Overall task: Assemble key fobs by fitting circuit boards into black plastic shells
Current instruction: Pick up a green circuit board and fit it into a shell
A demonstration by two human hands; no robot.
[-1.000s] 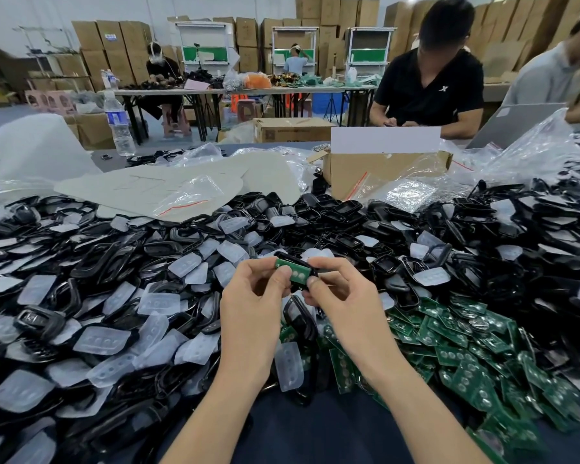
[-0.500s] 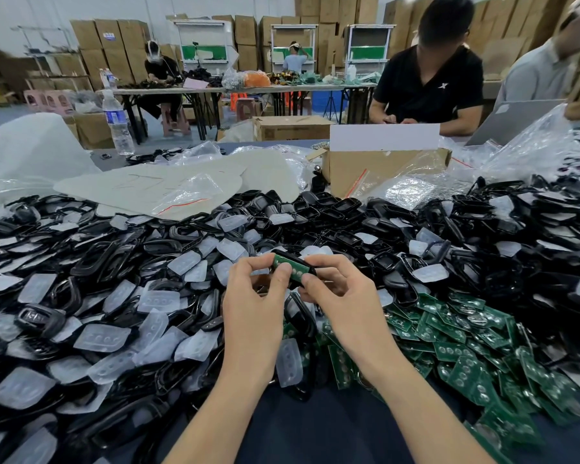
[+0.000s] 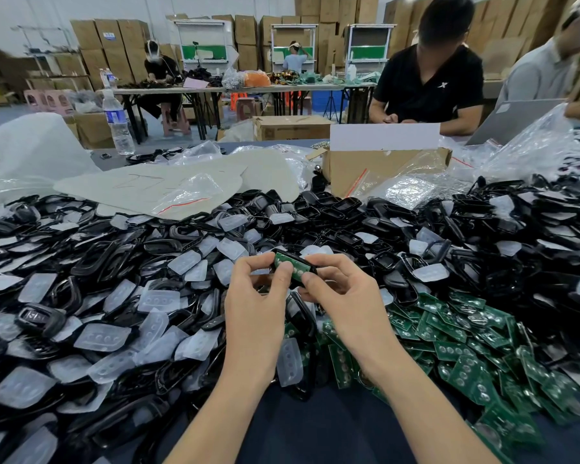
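Observation:
Both hands hold one black key fob shell with a green circuit board lying in it, raised above the pile at the middle of the view. My left hand pinches its left end, thumb on the board. Its right end sits between the thumb and fingers of my right hand. A heap of loose green circuit boards lies to the right of my right wrist. Black shells mixed with translucent button pads cover the table on the left and at the back.
An open cardboard box and clear plastic bags stand behind the pile. A water bottle is at the back left. A person in a black shirt sits across the table. Dark table cloth shows between my forearms.
Both hands have kept the shell and board at nearly the same spot, only shifting their fingers slightly on it. The view has tilted a little.

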